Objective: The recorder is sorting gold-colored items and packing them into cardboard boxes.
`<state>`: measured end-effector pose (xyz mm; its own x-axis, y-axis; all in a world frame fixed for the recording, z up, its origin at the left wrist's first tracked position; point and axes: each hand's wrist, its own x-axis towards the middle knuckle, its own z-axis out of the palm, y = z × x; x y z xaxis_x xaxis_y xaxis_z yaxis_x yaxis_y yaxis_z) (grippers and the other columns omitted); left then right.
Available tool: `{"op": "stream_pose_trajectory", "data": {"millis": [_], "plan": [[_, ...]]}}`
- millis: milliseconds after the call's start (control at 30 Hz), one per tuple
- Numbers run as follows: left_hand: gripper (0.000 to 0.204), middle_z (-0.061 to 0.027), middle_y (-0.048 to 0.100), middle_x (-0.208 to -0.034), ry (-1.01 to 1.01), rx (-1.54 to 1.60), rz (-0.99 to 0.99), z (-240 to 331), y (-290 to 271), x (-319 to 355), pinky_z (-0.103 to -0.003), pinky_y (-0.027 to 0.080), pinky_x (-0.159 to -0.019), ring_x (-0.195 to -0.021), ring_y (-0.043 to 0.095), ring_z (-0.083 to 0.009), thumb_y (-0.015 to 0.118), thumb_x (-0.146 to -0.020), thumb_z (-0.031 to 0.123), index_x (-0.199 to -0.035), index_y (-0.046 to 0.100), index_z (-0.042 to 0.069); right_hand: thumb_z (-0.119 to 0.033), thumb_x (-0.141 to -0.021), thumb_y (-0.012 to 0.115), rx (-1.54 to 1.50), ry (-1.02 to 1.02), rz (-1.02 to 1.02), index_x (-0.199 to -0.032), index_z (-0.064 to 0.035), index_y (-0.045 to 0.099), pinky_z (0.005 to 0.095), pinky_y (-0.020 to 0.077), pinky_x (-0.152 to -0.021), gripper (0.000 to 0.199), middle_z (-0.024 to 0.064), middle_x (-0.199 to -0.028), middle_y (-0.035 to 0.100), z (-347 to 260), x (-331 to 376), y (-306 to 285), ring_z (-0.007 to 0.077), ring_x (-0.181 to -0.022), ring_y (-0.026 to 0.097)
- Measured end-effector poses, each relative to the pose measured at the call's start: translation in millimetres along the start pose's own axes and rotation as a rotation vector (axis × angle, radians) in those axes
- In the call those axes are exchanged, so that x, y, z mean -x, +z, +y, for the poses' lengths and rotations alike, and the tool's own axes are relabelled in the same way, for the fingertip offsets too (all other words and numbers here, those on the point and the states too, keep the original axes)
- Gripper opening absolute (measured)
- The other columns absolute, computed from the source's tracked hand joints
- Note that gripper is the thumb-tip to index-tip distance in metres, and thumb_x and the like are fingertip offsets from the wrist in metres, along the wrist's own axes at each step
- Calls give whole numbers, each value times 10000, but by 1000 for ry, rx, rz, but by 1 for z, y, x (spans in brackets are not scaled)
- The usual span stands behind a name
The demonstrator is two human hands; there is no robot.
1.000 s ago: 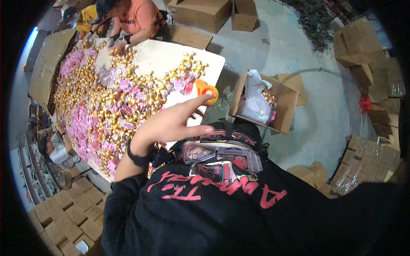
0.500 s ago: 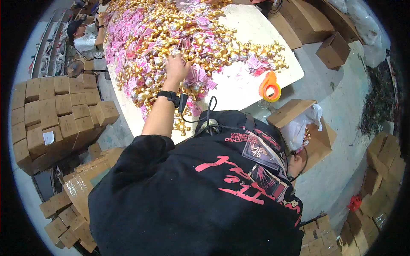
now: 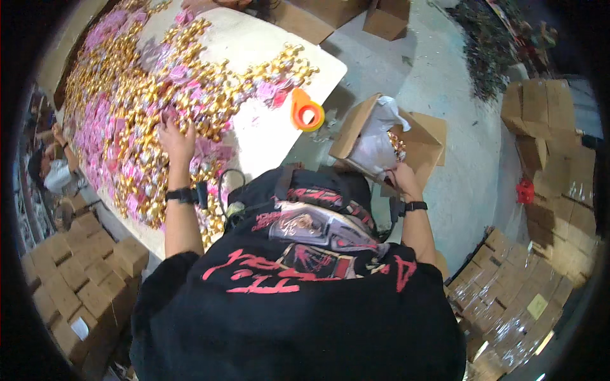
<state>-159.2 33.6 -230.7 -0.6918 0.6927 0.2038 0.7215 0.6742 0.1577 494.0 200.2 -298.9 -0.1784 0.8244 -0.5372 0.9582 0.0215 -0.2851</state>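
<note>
Concrete floor [image 3: 438,82] surrounds a white counter [image 3: 267,136] covered with gold and pink wrapped sweets [image 3: 140,120]. Left hand [image 3: 176,141] lies flat, fingers spread, on the sweets near the counter's edge. Right hand [image 3: 400,178] is curled at the rim of an open cardboard box [image 3: 422,136] with a white plastic liner [image 3: 375,143]; its grip cannot be made out. An orange tape dispenser [image 3: 307,111] sits at the counter corner.

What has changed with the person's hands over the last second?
The left hand moved from near the orange tape dispenser out onto the heap of gold and pink wrapped sweets. The right hand now reaches into the open cardboard box with a white plastic liner. The dispenser stayed on the white table.
</note>
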Motion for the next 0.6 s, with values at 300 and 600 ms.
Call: {"op": "stream_pose_trajectory", "data": {"millis": [300,600], "plan": [[568,-300,494,-1312,279,283,-39,79,-54,-1,-511,362,-1045,-1230,455,-452,695,-892,277,-1322,486,-30,-368,-776,697,129,192,187,-1168,-94,679,467,489,-964,478,187,-1152,687,-2,-93,23,340,-1112,644],[420,-221,524,-1199,246,519,-138,120,-65,14,-459,414,-988,-1137,503,-395,662,-854,115,-1239,537,1,-194,-699,645,523,197,335,-998,-10,733,453,541,-832,362,219,-1052,708,161,-118,187,353,-959,696]]}}
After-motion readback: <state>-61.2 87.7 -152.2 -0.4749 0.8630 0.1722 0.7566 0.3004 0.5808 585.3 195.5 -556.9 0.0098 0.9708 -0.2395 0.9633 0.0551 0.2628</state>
